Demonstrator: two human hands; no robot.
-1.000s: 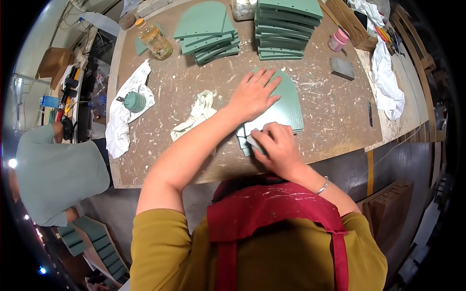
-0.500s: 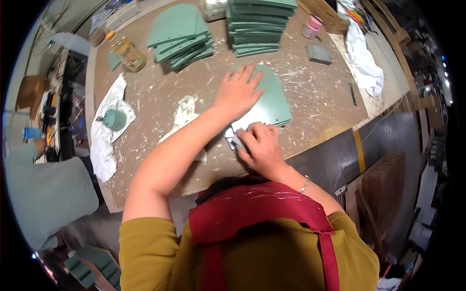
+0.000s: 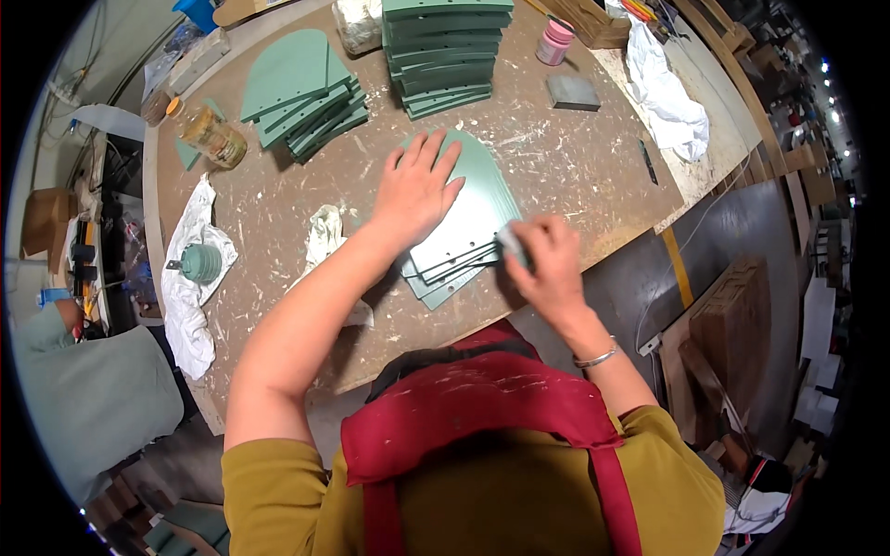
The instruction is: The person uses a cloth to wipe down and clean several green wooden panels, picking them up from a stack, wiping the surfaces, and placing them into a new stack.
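Observation:
A small stack of green arch-shaped panels [image 3: 476, 192], with small holes along the straight end, lies on the worktable in front of me. Flat on the top panel rests my left hand [image 3: 414, 195], its fingers spread. My right hand [image 3: 549, 267] pinches a small grey pad [image 3: 509, 243], perhaps a sanding pad, against the panels' right edge near the holed end. The lower panels fan out a little toward me.
Beyond stand a tall stack of green panels [image 3: 443, 57] and a lower one [image 3: 301, 88]. A glass jar [image 3: 211, 137], a pink bottle [image 3: 554, 43], a grey block [image 3: 572, 93] and white cloths [image 3: 190, 306] lie around the worktable [image 3: 593, 185]. A person's sleeve shows at left.
My right hand has moved with the pad from the near left corner of the panels to their right edge. The lower panels now show fanned out at the near end.

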